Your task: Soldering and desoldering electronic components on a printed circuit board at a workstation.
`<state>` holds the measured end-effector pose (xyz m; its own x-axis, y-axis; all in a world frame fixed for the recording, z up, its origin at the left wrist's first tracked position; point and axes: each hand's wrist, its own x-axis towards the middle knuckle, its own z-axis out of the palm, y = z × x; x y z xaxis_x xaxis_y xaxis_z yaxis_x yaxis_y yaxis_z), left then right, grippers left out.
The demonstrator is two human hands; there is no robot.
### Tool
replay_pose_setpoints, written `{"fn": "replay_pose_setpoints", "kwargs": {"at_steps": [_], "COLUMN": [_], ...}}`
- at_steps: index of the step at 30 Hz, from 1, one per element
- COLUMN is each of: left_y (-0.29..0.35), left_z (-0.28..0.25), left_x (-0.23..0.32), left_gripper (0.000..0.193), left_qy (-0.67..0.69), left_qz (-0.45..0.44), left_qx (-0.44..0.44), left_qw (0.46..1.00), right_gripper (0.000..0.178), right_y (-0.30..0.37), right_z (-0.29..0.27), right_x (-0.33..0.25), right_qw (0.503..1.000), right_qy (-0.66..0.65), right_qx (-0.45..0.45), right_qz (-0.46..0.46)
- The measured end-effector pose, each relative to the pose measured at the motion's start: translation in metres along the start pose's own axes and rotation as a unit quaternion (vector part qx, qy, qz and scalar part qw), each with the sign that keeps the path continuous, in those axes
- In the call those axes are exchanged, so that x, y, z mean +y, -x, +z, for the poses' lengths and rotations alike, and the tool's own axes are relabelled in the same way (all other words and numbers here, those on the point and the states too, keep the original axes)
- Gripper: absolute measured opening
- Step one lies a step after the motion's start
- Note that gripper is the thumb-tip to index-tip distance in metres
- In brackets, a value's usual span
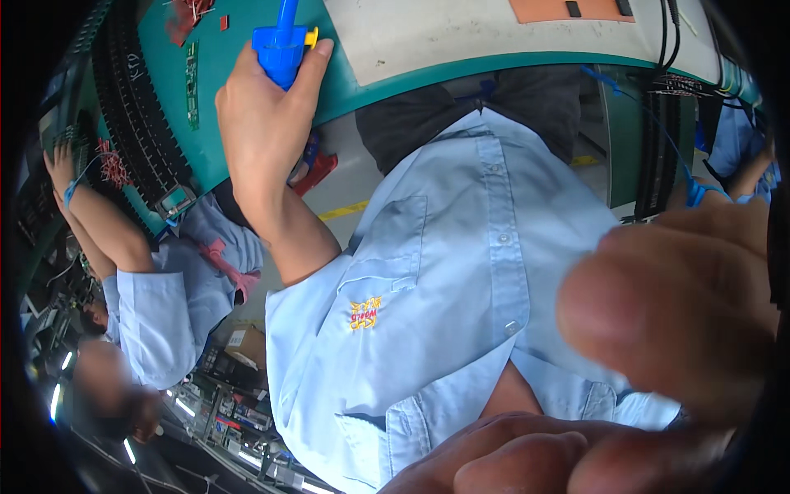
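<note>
Pale-blue cloth fills the middle of the view: the person's own buttoned shirt (461,272), seen from the collar downward, with a chest pocket and a small yellow-and-red emblem.

Next in size is the right hand (683,313), raised very close to the lens. Its blurred fingers (527,461) cover the right side and the lower edge of the view. Whether they are curled on anything or lie loose cannot be told.

The bench (370,82) curves across the top. Its surface is green and carries a pale grey mat (494,33), with an orange panel (568,10) at the far edge. A black ribbed strip (136,107) runs along the bench's left side.

A co-worker (156,305) in a matching blue shirt stands at the left end of the bench. One of this person's hands (59,165), wearing a blue wrist strap, reaches onto the dark racks there.

The left hand (263,115) reaches from the bare forearm to the near edge of the bench. Its fingers are clenched around a blue tool (280,49), with the thumb pressed against the tool's right side. The tool is a blue plastic handle with a small yellow part. It stands upright over the green surface, just left of the mat's near-left corner.

Small red parts (189,16) lie scattered near the far-left corner.
</note>
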<state>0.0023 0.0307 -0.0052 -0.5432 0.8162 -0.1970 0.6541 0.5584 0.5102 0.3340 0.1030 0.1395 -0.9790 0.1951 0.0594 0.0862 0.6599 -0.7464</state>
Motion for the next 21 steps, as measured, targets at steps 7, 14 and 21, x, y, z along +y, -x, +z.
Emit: {"fn": "replay_pose_setpoints", "kwargs": {"at_steps": [7,14,21], "left_y": [0.000,-0.006,-0.009], "left_z": [0.002,0.000,-0.004], "left_x": [-0.001,0.002,0.002], "left_gripper": [0.046,0.044,0.042], "left_qy": [0.000,-0.008,0.014], "left_qz": [-0.018,0.011,-0.037], "left_qx": [0.009,0.004,-0.013], "left_qw": [1.000,1.000,0.999], "right_gripper": [0.041,0.043,0.045], "right_y": [0.017,0.013,0.003], "right_z": [-0.017,-0.004,-0.016], "right_x": [-0.006,0.002,0.011], "right_qw": [0.998,0.997,0.995], "right_qy": [-0.002,0.011,0.015], "right_qx": [-0.027,-0.021,-0.056], "right_qz": [0.064,0.068,0.080]}}
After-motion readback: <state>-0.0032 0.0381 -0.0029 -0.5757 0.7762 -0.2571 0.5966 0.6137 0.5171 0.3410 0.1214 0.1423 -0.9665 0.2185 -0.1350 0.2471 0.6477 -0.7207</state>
